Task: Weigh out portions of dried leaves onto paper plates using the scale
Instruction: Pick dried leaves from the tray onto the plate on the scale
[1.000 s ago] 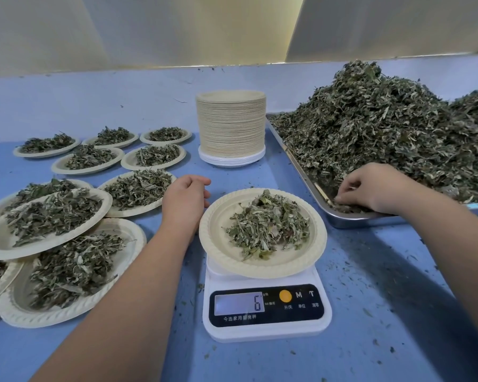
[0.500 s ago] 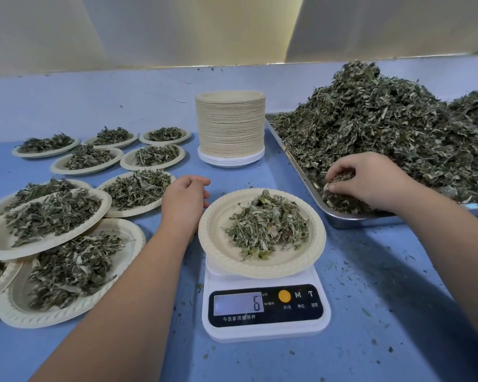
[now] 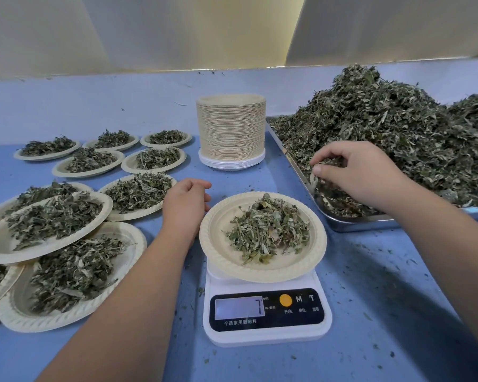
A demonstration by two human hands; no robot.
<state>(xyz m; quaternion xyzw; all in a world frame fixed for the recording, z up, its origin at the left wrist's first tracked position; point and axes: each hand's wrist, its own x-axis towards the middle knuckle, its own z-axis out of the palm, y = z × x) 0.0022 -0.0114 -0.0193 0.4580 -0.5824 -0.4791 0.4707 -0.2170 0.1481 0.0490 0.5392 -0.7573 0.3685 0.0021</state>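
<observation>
Right hand (image 3: 362, 172) grip pinched on dried leaves (image 3: 326, 162) over tray (image 3: 356, 224), left hand (image 3: 184, 204) grip loose, empty, beside plate (image 3: 213, 238) on scale (image 3: 265, 337) — reads 7

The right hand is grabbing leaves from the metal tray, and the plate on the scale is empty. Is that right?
Not quite. The paper plate on the scale is not empty: it holds a small pile of dried leaves, as the head view shows. The rest is right: the right hand pinches leaves from the heap in the metal tray.
</observation>
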